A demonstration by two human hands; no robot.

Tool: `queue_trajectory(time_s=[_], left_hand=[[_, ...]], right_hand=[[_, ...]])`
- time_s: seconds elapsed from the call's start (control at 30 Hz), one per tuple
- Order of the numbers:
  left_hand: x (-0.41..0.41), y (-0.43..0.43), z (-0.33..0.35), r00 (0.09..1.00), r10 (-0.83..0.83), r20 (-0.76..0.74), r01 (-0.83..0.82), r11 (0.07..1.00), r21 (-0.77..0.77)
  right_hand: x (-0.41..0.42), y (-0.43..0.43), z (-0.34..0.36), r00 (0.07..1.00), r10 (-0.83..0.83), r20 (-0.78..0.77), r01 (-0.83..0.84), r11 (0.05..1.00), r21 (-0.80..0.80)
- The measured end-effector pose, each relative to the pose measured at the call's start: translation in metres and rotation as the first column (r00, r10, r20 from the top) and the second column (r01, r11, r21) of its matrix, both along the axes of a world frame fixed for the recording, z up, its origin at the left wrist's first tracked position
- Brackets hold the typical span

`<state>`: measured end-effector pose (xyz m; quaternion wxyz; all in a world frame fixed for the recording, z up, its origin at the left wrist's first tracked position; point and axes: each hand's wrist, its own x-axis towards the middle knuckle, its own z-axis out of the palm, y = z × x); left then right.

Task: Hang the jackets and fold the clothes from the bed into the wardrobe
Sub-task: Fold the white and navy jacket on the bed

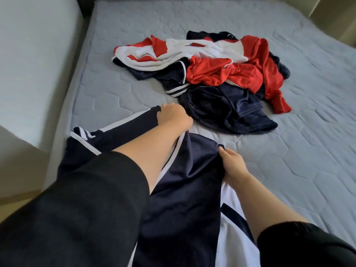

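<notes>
A navy jacket with white stripes (183,189) lies spread on the near part of the grey mattress (289,170). My left hand (173,116) grips the end of its sleeve, stretched toward the upper left. My right hand (233,164) pinches the jacket's edge near the collar or shoulder. Farther back lies a heap of clothes: a red and white garment (173,49), a red jacket (240,72) and dark navy pieces (221,112). My forearms and black sleeves cover much of the navy jacket.
A white wall or panel (34,64) runs along the mattress's left side, with a narrow gap between. A pale cabinet edge (344,16) shows at the top right. The wardrobe is not in view.
</notes>
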<state>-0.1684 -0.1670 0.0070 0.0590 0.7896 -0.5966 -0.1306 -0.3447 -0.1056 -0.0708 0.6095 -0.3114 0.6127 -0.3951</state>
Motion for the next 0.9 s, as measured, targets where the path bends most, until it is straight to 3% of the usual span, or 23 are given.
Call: queue_trajectory(time_s=[0.07,0.1,0.17,0.27,0.33,0.43,0.47,0.53,0.57,0.6,0.63,0.67,0.73,0.9], left_hand=[[0.014,-0.002,0.004,0.942,0.116,-0.315,-0.137,0.989,-0.046],[0.022,0.000,0.005,0.866,0.199,-0.459,-0.256,0.965,-0.065],[0.041,0.007,0.003,0.727,0.341,-0.596,-0.473,0.878,-0.074],[0.061,0.019,-0.009,0.684,0.443,-0.580,-0.558,0.829,-0.025],[0.058,0.025,-0.012,0.764,0.400,-0.506,-0.500,0.863,-0.072],[0.047,0.033,-0.010,0.907,0.253,-0.336,-0.381,0.833,-0.401],[0.041,0.039,-0.007,0.955,0.134,-0.264,-0.262,0.794,-0.548],[0.027,0.055,-0.005,0.976,-0.213,0.037,0.174,0.672,-0.720],[0.023,0.063,-0.012,0.894,-0.362,0.264,0.440,0.597,-0.671],[0.019,0.072,-0.019,0.776,-0.463,0.429,0.631,0.586,-0.508],[0.016,0.082,-0.025,0.700,-0.532,0.477,0.696,0.657,-0.289],[0.016,0.091,-0.034,0.697,-0.559,0.448,0.658,0.747,-0.093],[0.021,0.104,-0.046,0.792,-0.511,0.334,0.504,0.856,0.114],[0.015,0.149,-0.044,0.917,-0.362,0.165,0.343,0.930,0.136]], right_hand=[[0.001,-0.001,-0.005,0.998,-0.003,-0.058,0.001,0.999,-0.038],[0.002,-0.001,-0.008,0.992,-0.003,-0.127,-0.005,0.998,-0.062],[0.006,0.000,-0.012,0.975,-0.021,-0.223,-0.002,0.995,-0.104],[0.011,-0.001,-0.016,0.970,-0.055,-0.235,0.027,0.992,-0.121],[0.011,-0.001,-0.017,0.971,-0.073,-0.228,0.045,0.991,-0.123],[0.009,-0.002,-0.017,0.976,-0.076,-0.203,0.051,0.991,-0.123],[0.008,-0.002,-0.018,0.976,-0.076,-0.204,0.051,0.991,-0.125],[0.007,-0.002,-0.019,0.977,-0.079,-0.199,0.055,0.991,-0.120],[0.007,-0.002,-0.019,0.977,-0.080,-0.200,0.056,0.991,-0.120],[0.007,-0.002,-0.018,0.974,-0.077,-0.213,0.052,0.991,-0.123],[0.007,-0.002,-0.017,0.969,-0.072,-0.236,0.042,0.991,-0.128],[0.008,-0.002,-0.016,0.963,-0.064,-0.262,0.029,0.990,-0.135],[0.011,-0.001,-0.013,0.945,-0.045,-0.323,-0.003,0.989,-0.146],[0.017,0.006,0.005,0.910,0.019,-0.414,-0.065,0.993,-0.099]])
